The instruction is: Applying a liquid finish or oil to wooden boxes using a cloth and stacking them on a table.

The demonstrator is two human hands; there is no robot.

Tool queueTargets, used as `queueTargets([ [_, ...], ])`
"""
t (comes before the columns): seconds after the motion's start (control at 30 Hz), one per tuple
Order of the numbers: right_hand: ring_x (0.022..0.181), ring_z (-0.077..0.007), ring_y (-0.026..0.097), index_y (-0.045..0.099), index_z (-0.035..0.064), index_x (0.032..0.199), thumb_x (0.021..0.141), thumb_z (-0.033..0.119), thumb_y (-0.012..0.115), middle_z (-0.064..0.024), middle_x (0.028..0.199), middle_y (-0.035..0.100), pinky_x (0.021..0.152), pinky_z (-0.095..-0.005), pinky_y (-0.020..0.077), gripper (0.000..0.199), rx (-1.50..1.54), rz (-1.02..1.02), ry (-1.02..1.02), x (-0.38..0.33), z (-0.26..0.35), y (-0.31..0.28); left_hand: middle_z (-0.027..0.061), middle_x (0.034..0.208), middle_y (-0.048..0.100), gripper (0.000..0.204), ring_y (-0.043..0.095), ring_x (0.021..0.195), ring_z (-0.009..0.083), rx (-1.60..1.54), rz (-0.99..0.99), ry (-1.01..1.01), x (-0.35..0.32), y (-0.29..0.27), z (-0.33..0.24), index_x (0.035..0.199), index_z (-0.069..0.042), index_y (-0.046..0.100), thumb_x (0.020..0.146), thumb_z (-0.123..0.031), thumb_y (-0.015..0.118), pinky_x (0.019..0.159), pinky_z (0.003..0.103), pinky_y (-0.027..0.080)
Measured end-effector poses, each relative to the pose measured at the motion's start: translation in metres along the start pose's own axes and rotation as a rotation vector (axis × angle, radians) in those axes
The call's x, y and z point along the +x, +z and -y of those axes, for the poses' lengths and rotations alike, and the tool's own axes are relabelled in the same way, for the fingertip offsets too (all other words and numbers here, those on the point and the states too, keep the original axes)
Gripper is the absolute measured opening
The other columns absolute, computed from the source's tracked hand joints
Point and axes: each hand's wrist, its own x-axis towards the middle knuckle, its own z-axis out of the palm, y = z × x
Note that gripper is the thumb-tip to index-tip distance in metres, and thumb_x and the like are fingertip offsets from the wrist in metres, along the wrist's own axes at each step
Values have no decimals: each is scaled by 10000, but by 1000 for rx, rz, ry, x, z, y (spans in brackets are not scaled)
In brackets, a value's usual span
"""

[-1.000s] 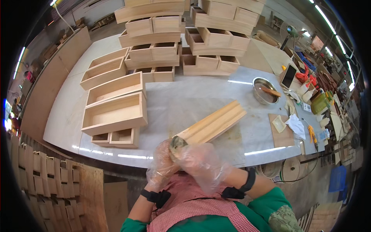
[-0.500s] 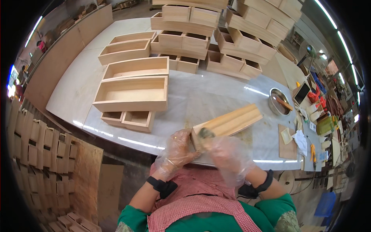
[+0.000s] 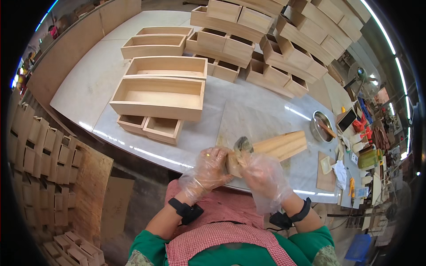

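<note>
A long wooden box [image 3: 284, 145] lies on the table's near edge, its near end turned toward me and its far end pointing right. My left hand [image 3: 207, 170], in a clear plastic glove, is closed around the left side of that near end. My right hand [image 3: 265, 175], also gloved, grips a dark grey-green wad [image 3: 243, 145] that looks like a rag or pad. The wad is against or just over the box's near end; whether it touches is hard to tell. Fingers partly hide this end.
Open wooden boxes [image 3: 157, 106] are stacked at the left, and taller box stacks [image 3: 224, 46] stand at the back. To the right are a metal bowl [image 3: 316, 128] with a brown-handled tool, a white cloth [image 3: 341, 174] and a phone-like dark screen [image 3: 345, 120].
The box has tilted and now shows a narrower face. My right hand has carried the wad slightly up and right at the near end. The whole view has shifted a little.
</note>
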Motion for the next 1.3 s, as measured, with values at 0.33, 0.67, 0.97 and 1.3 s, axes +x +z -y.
queueTargets([
  [0.33, 756, -310, 636, 721, 99, 1069, 785, 94, 693, -97, 878, 671, 628, -443, 489, 285, -110, 74, 35, 5, 11, -4, 149, 1082, 619, 669, 601, 1068, 323, -35, 87, -106, 3, 5, 10, 1152, -32, 594, 655, -418, 822, 991, 439, 440],
  [0.67, 780, -278, 640, 645, 114, 942, 790, 149, 656, -67, 824, 623, 658, -417, 516, 157, 124, -140, 14, 33, -11, 31, 146, 1011, 644, 573, 619, 982, 366, -150, 102, 18, 16, -1, 4, 1118, -55, 621, 677, -362, 823, 918, 472, 478],
  [0.97, 886, -263, 681, 662, 71, 1133, 814, 113, 627, -67, 924, 676, 734, -407, 549, 324, -203, 5, 62, 20, 9, -14, 169, 1016, 645, 602, 616, 982, 376, -32, 8, -36, 11, -1, 2, 1104, -33, 616, 666, -379, 844, 912, 482, 474],
  [1.3, 845, -284, 647, 660, 109, 1061, 832, 169, 656, -77, 872, 640, 743, -393, 531, 237, 82, -452, 137, -28, -101, 51, 162, 1058, 625, 631, 585, 1040, 346, -13, 128, -131, 14, -8, -13, 1157, -31, 594, 705, -404, 828, 961, 462, 443],
])
